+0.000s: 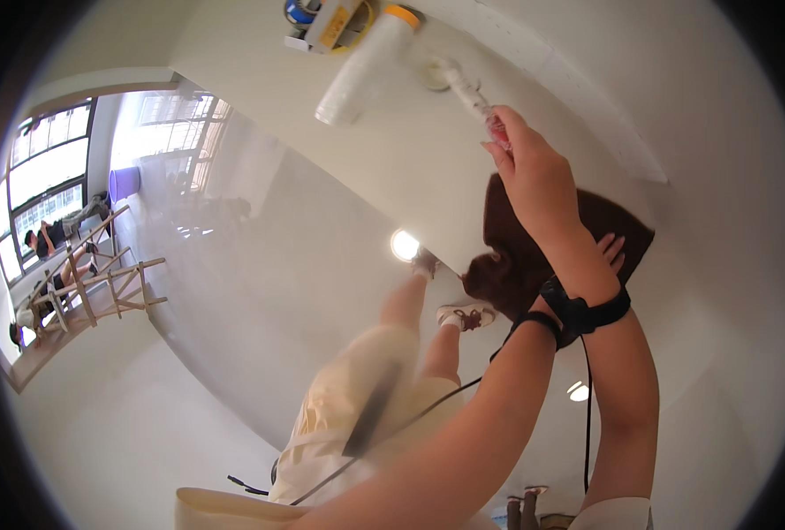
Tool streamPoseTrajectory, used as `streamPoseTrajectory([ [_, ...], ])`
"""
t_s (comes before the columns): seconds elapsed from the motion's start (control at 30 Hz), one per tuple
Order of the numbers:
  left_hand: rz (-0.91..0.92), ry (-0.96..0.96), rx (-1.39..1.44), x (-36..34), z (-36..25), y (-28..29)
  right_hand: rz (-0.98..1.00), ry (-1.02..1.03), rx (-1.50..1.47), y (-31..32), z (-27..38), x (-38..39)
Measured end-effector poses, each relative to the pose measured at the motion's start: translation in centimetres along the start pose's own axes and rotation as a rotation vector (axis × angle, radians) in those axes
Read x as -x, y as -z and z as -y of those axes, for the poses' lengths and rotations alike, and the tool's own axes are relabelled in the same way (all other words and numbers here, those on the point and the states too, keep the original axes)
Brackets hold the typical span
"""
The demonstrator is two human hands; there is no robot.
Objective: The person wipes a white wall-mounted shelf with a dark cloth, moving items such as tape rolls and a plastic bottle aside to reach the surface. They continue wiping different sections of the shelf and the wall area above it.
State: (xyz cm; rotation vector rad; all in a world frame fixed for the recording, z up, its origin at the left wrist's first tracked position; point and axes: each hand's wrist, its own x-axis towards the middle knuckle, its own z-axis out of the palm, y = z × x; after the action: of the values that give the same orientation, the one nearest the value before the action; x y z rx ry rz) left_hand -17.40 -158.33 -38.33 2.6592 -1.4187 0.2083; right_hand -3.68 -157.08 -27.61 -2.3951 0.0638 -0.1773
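My right hand (534, 172) is raised, its fingers wrapped round the red grip of a hand tool. The tool (468, 94) has a pale, spattered shaft and a blurred, roundish pale end; its exact kind does not show. Behind my right wrist my left forearm crosses, and the fingers of my left hand (613, 252) stick out, stretched and apart. They lie over or against a dark brown piece (520, 252) with a wavy edge, cloth or board, I cannot tell. My right forearm hides the rest of that hand.
A roll of clear film (366, 66) with an orange end lies at the top, beside blue and yellow items (326, 22). At far left are a wooden trestle (114, 274), a purple bucket (125, 183) and people by a window. A black cable (587, 415) hangs from my wrist straps.
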Motion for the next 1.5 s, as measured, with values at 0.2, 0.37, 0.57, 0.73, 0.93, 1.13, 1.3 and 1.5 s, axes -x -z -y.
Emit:
streamPoseTrajectory([
  [0.2,0.021,0.094,0.468,0.8,-1.1,-0.1,0.034,-0.085,-0.389,-3.7,2.2,-3.0],
  [0.37,0.013,0.102,0.538,0.2,-1.6,-0.3,0.187,-0.678,-1.045,-4.9,4.7,-3.0],
  [0.57,-0.058,0.161,0.554,0.2,-2.4,-0.8,0.280,-0.706,-1.448,-5.7,5.8,-2.2],
  [0.73,0.168,0.007,0.029,0.1,-2.2,0.0,0.408,-0.735,-1.213,-6.2,5.6,-3.0],
  [0.93,0.086,0.156,0.520,0.4,-0.9,0.6,0.363,-0.812,-0.899,-8.2,4.1,-5.7],
  [1.13,0.100,0.173,0.565,0.3,-0.4,1.3,0.307,-0.809,-0.890,-8.2,1.2,-6.3],
  [1.3,0.116,0.171,0.573,0.4,-0.4,1.7,0.518,-0.742,-1.098,-9.2,2.0,-7.1],
  [1.5,0.140,0.169,0.587,0.4,-0.3,2.1,0.623,-0.519,-1.209,-10.8,3.4,-7.3],
])
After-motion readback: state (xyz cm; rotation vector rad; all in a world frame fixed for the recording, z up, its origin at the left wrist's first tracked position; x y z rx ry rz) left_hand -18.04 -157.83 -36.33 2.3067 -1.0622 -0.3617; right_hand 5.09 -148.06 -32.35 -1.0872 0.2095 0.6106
